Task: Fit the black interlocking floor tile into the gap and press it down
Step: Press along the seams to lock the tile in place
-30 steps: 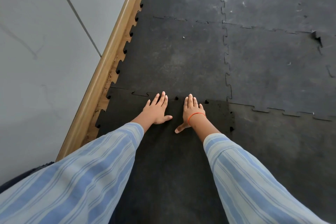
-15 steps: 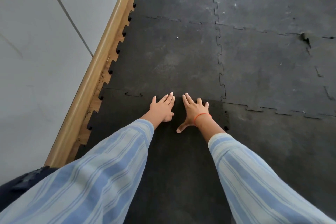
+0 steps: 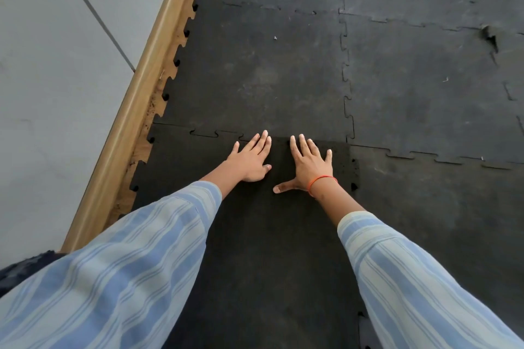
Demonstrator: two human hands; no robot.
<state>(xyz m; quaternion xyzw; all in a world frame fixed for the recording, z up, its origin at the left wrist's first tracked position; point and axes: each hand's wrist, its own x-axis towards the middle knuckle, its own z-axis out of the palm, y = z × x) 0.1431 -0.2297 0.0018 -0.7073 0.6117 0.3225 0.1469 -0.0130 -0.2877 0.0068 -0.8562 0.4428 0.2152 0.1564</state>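
The black tile point(image 3: 255, 249) lay in the gap beside the wooden skirting point(image 3: 136, 110). Both hands, left point(image 3: 249, 159) and right point(image 3: 310, 164), pressed flat near its far seam, fingers spread, gripping nothing. Pressing looked underway; next, I reckoned, the unseated right-edge tabs needed pushing down.

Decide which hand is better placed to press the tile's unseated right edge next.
Right hand: it lies flat on the black tile nearest the open notches along that edge; the left hand lies farther away.
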